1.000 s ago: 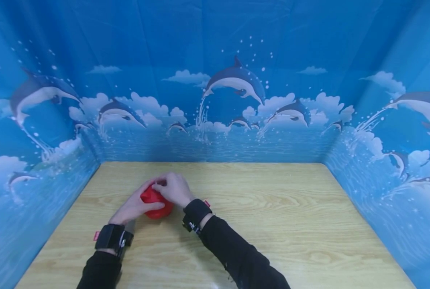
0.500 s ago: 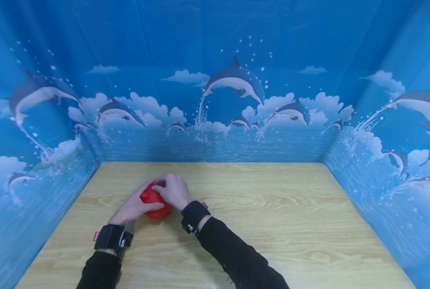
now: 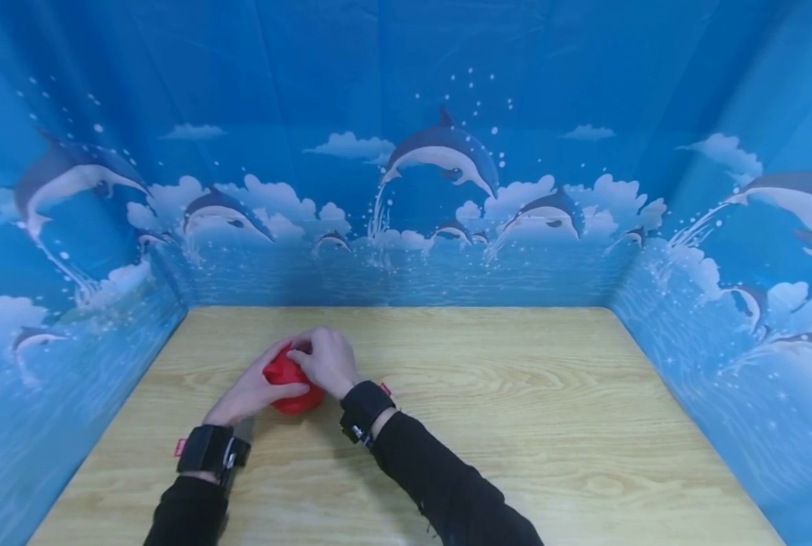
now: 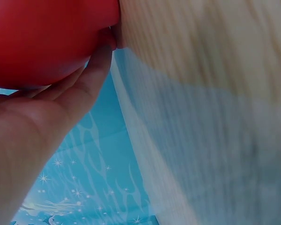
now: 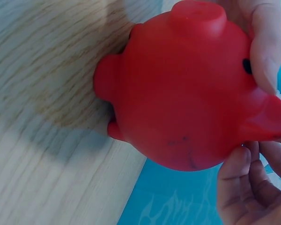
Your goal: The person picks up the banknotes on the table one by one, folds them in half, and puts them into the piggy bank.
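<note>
A round red piggy bank stands on the table, left of the middle. Its snout, one eye and an ear show in the right wrist view, with stubby feet toward the wood. My left hand grips it from the left, the thumb laid over its near side and the fingers around the far side. My right hand is at the top of the piggy bank, its fingers bent and thumb tip close to them. In the right wrist view, that hand's fingertips are right by the ear; I cannot tell whether they pinch something small.
The wood-grain table extends to the right of the hands. Blue curtains printed with dolphins enclose the back and both sides. Both wrists wear black straps with cameras, and the sleeves are black.
Almost nothing has moved. The right wrist has shifted very slightly to the left, while both hands keep their places on the piggy bank.
</note>
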Available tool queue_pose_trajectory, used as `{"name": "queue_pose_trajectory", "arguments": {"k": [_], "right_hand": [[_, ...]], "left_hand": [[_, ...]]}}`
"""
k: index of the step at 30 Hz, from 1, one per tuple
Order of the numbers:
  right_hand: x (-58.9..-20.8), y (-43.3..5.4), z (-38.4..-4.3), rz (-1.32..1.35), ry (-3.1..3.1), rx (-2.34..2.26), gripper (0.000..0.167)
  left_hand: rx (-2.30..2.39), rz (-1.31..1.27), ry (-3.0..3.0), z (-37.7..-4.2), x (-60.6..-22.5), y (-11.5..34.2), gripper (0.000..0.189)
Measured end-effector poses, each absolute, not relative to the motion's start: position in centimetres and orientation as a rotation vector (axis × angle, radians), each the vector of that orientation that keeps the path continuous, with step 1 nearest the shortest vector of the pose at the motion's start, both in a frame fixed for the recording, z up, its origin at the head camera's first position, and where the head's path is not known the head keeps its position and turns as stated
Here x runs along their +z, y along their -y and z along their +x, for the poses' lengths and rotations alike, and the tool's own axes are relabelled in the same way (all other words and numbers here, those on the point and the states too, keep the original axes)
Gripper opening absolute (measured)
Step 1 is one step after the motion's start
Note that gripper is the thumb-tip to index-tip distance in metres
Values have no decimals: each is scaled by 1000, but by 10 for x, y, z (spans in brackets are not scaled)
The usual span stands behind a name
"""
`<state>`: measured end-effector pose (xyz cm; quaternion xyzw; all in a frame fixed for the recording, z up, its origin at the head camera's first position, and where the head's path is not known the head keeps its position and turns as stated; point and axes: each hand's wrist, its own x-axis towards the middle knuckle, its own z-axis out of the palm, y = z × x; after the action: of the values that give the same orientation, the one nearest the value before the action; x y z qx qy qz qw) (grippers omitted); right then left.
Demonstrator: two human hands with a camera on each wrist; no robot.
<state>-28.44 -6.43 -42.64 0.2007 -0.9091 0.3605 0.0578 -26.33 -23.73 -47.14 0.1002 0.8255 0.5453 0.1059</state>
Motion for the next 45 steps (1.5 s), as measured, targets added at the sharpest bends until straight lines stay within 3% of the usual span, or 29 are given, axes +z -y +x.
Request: {"name": "queue_pose_trajectory", "arguments": {"k": [27, 45], "right_hand": [[-428, 65, -284, 648, 2724, 1012, 14], [-434, 57, -279, 852, 2621, 617, 20]], "left_hand": [[1606, 310, -2430, -265, -474, 239, 91], [1582, 277, -2453, -264, -474, 238, 92]]}}
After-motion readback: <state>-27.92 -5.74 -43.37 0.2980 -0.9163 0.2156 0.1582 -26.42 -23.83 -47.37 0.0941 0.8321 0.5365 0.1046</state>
